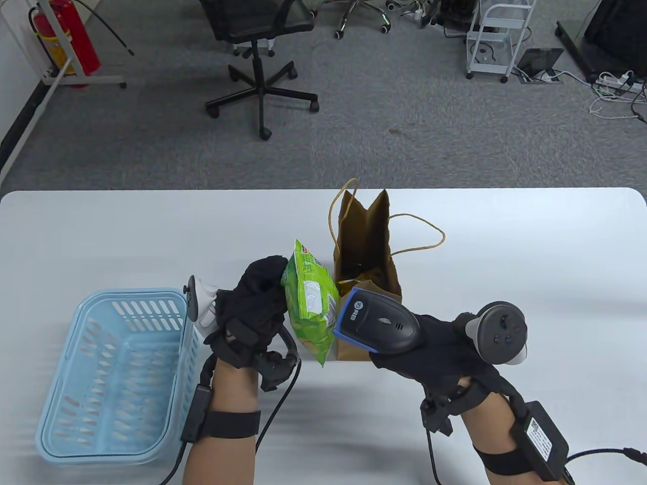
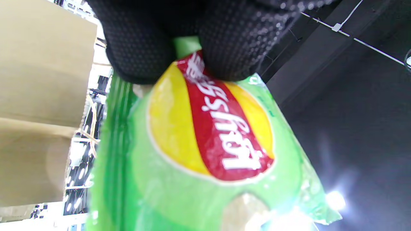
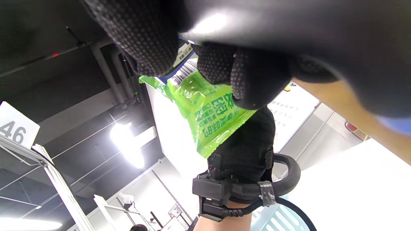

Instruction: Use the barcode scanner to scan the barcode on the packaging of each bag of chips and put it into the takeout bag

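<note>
We see the left hand point(image 1: 258, 308) pinching a green chip bag point(image 1: 309, 300) upright above the desk point(image 1: 505, 242), barcode side turned toward the barcode scanner point(image 1: 376, 323) gripped in the right hand point(image 1: 434, 353), beside the open takeout bag point(image 1: 366, 242).

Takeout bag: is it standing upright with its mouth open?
Yes. The takeout bag stands upright on the table, mouth open, handles flopped outward; something yellow shows inside, but how full it is cannot be told.

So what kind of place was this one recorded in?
Most likely an office or lab staged as a checkout, not a shop: grey carpet with an office chair, a fire extinguisher and a power strip with loose cables behind the white table.
</note>
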`<state>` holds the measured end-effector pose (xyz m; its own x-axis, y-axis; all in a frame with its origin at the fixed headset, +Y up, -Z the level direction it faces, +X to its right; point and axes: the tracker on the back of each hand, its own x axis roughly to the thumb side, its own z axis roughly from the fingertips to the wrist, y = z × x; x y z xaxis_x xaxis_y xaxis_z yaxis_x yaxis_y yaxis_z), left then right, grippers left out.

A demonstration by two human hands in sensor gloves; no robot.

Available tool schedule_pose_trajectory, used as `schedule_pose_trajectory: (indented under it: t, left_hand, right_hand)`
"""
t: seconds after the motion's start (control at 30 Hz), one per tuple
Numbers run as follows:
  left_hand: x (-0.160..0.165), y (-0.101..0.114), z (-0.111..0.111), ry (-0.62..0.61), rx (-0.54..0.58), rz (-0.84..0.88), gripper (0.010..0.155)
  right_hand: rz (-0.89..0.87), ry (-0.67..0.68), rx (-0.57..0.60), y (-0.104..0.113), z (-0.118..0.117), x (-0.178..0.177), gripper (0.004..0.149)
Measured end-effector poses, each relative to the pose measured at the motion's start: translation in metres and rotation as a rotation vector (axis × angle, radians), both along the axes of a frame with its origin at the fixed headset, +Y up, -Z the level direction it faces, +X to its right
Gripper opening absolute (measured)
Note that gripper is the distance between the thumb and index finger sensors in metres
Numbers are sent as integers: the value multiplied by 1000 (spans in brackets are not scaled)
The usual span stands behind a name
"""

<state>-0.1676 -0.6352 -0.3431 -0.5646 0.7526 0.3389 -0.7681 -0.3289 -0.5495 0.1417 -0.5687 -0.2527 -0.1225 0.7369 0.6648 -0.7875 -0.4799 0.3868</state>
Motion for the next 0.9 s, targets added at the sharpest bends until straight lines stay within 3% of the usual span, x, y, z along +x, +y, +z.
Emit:
schedule_pose_trajectory:
  t: [0.2, 0.4, 0.57, 0.73, 0.9]
  left_hand:
    - [6, 17, 5, 36, 50, -2, 46]
    - [26, 64, 1, 101, 109, -108, 47]
    - [48, 96, -18, 173, 79, -331, 47]
    - [58, 101, -37, 252, -4, -530, 47]
    - [66, 98, -46, 304, -65, -574, 47]
  right_hand:
    - [-94, -21, 41, 17, 8, 21, 57]
    - [-209, -71, 69, 30, 12, 54, 58]
    - [-256, -114, 74, 32, 11, 71, 58]
    - [-269, -130, 77, 33, 10, 76, 58]
    - [-272, -134, 70, 32, 8, 77, 58]
